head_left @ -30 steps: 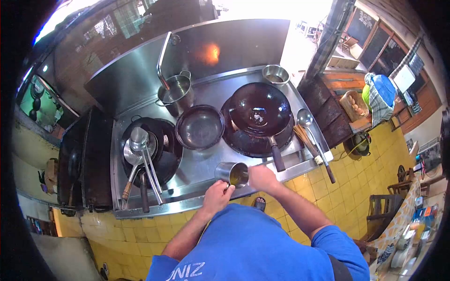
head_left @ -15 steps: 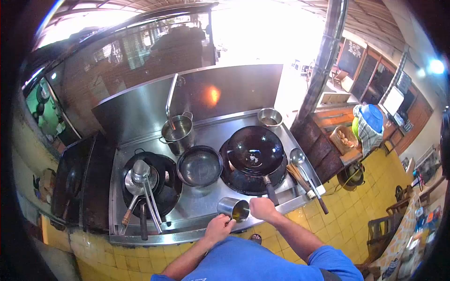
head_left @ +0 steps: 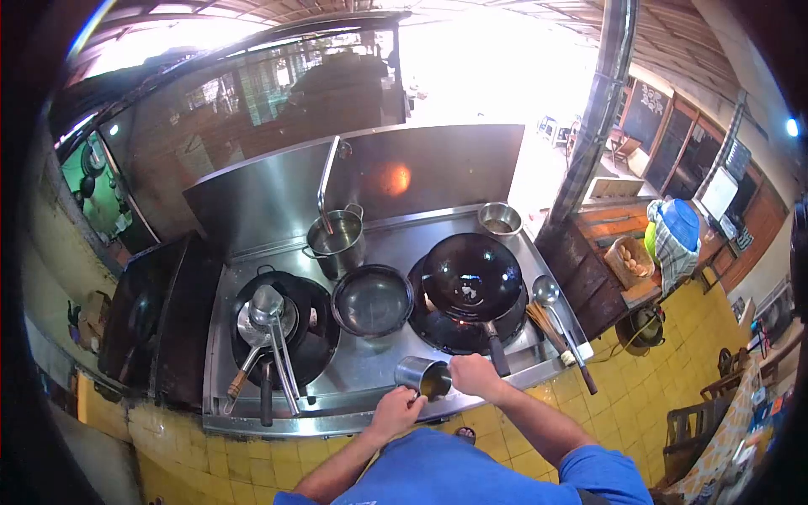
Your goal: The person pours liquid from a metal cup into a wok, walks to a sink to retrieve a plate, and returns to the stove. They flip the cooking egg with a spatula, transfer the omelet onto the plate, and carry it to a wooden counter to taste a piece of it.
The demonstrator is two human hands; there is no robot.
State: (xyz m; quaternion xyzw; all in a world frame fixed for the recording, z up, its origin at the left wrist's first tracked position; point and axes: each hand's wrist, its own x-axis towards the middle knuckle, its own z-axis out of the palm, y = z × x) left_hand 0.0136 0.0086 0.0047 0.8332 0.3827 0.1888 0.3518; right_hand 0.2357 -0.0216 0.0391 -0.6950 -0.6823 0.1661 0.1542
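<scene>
A small steel cup (head_left: 423,376) stands on the front edge of a stainless cooking station (head_left: 370,370), directly in front of the person. It is upright and holds a dark amber liquid, probably oil, up to a level below the rim. The left hand (head_left: 399,410) rests at the cup's near side, fingers curled toward its handle, though whether they actually grip it is too small to tell. The right hand (head_left: 474,375) sits just right of the cup, fingers folded loosely near the rim and close to the end of a wok handle; what it holds, if anything, cannot be made out.

Just behind the right hand a dark wok (head_left: 471,278) sits on its burner, with a small orange flame (head_left: 459,321) showing beneath the near edge. Only a small pale patch glints on the wok's base; it appears otherwise bare, so the liquid seems not yet poured and cooking looks barely begun.

To the wok's left is an empty round steel pan (head_left: 372,299). Farther left, a second black wok (head_left: 284,324) holds two ladles (head_left: 268,307) and a spatula. Behind stands a steel stockpot (head_left: 337,241) with a long handle rising from it, and a small steel bowl (head_left: 500,220) sits at the back right. Another ladle (head_left: 547,292) lies along the station's right edge, beside a bamboo brush (head_left: 550,330).
</scene>
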